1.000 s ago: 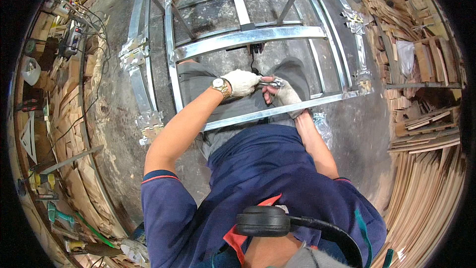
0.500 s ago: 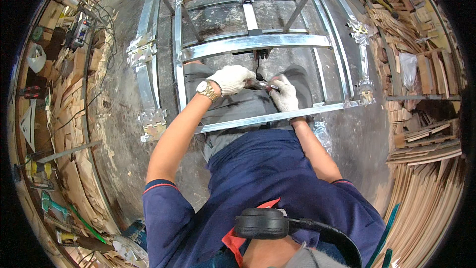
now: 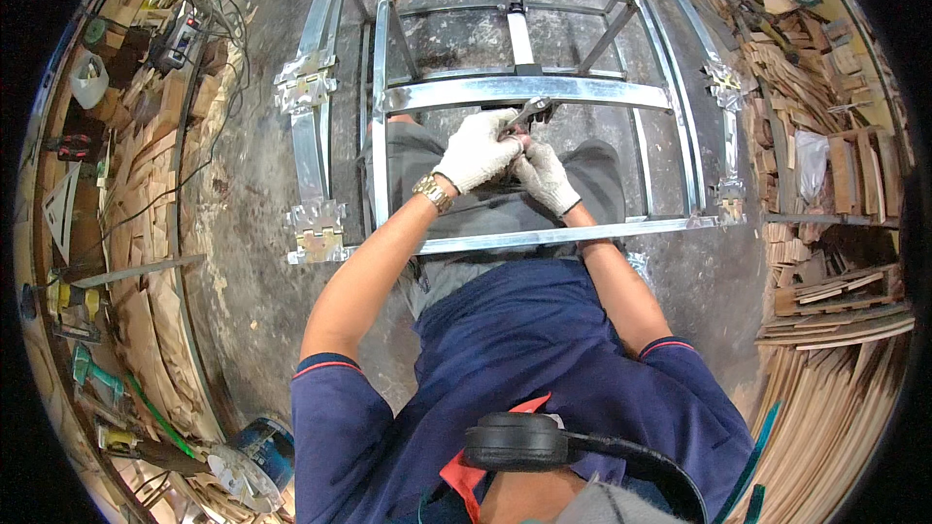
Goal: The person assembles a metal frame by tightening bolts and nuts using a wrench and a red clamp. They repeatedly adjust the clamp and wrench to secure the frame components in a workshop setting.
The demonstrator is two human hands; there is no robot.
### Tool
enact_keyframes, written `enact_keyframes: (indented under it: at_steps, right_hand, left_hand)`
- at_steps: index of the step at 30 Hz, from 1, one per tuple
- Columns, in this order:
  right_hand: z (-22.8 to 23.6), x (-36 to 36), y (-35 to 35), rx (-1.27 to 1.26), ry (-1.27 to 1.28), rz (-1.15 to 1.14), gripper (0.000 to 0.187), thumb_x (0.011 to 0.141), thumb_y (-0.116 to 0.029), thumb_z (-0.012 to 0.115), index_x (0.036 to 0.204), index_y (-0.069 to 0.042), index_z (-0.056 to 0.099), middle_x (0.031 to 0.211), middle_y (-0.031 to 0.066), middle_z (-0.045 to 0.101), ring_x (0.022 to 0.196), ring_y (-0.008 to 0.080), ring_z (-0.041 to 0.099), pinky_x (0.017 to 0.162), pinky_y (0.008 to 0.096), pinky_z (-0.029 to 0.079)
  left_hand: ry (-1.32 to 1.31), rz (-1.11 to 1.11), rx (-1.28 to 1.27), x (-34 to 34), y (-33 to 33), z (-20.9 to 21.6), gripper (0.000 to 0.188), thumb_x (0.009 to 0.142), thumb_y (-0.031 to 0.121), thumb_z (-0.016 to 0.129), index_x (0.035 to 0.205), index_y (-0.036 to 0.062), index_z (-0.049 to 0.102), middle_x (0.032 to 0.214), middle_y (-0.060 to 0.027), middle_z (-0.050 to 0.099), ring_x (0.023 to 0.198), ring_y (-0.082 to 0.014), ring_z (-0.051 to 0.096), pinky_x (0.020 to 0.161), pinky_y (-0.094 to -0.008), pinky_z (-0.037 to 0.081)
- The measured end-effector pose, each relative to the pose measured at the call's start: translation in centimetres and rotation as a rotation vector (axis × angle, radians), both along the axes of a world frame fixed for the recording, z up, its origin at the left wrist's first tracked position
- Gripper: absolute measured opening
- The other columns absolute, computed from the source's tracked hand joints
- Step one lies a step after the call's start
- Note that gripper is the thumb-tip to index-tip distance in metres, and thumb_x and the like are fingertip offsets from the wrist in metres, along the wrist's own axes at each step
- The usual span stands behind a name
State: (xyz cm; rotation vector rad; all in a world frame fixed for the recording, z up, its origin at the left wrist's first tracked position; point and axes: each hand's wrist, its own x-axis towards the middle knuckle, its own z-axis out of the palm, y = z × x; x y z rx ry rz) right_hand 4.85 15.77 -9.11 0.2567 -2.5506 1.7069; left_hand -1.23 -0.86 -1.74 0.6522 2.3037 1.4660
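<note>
My left hand [image 3: 478, 151], in a white knit glove with a gold watch at the wrist, is closed around a shiny metal wrench [image 3: 536, 109]. The wrench's head points up and away, just below the front crossbar of a silver metal frame [image 3: 524, 93]. My right hand [image 3: 546, 179], also gloved with bare fingertips showing, is closed beside the left, its fingertips almost meeting the left ones. Whatever it pinches is too small and hidden to make out. Behind the crossbar lies a white-tubed cylinder [image 3: 520, 43], fixed along the frame's middle.
The frame's near bar [image 3: 563, 236] crosses over my lap. Hinged metal plates [image 3: 307, 82] join side rails at left and right. Wood offcuts [image 3: 146, 281], cables and power tools line the left; stacked wood strips [image 3: 835, 408] line the right. A circular saw [image 3: 257, 461] sits at lower left.
Both hands have moved up toward the front crossbar. The wrench, earlier lying sideways between my hands, now points up from the left hand. The whole view has shifted slightly.
</note>
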Motion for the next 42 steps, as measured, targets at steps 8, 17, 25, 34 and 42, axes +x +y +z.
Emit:
enact_keyframes:
  at_steps: [8,17,25,34,42]
  right_hand:
    - [-1.9,0.9,-0.8,0.573,-0.052,-0.168,0.021,0.095,-0.022,0.06,0.107,-0.005,0.061,0.096,0.0256,0.067,0.092,0.0452,0.065,0.079,0.0541,0.05]
    - [-2.1,2.5,-0.6,0.509,-0.153,-0.192,0.025,0.099,-0.02,0.055,0.118,-0.004,0.055,0.095,0.0294,0.067,0.093,0.0501,0.064,0.075,0.056,0.049]
    - [-5.0,1.2,0.1,0.367,-0.319,-0.146,0.028,0.098,-0.02,0.049,0.117,-0.001,0.055,0.103,0.0315,0.068,0.101,0.0502,0.063,0.087,0.0542,0.049]
    - [-7.7,0.0,0.8,0.101,-0.321,-0.075,0.031,0.098,-0.02,0.046,0.117,0.0,0.058,0.098,0.0274,0.069,0.1,0.0457,0.065,0.087,0.0492,0.049]
    - [-7.6,-0.8,0.1,0.066,-0.141,-0.166,0.024,0.098,-0.017,0.047,0.11,0.001,0.059,0.095,0.0273,0.068,0.096,0.0479,0.063,0.084,0.0521,0.049]
  left_hand:
    - [0.045,0.26,-0.019,0.5,0.4,4.4,0.037,0.091,0.038,0.073,0.096,0.0017,0.068,0.075,-0.0099,0.066,0.077,-0.017,0.066,0.068,-0.0372,0.051]
    - [-0.131,0.461,0.454,-1.0,-1.6,1.6,0.063,0.104,0.06,0.043,0.082,0.0054,0.066,0.058,0.0104,0.042,0.048,-0.0011,0.033,0.044,-0.0219,0.022]
    - [-0.002,0.529,0.353,-0.2,-0.8,1.9,0.06,0.106,0.053,0.043,0.079,0.0047,0.068,0.062,0.0047,0.045,0.057,-0.0057,0.04,0.053,-0.0262,0.031]
    - [0.085,0.517,0.373,-0.4,-0.9,1.2,0.056,0.106,0.049,0.045,0.081,0.0049,0.068,0.065,0.0031,0.05,0.062,-0.0067,0.043,0.058,-0.0271,0.034]
    - [0.132,0.474,0.322,-0.2,-1.1,1.4,0.056,0.106,0.049,0.046,0.078,0.0044,0.065,0.064,0.0011,0.05,0.062,-0.0091,0.043,0.058,-0.0298,0.034]
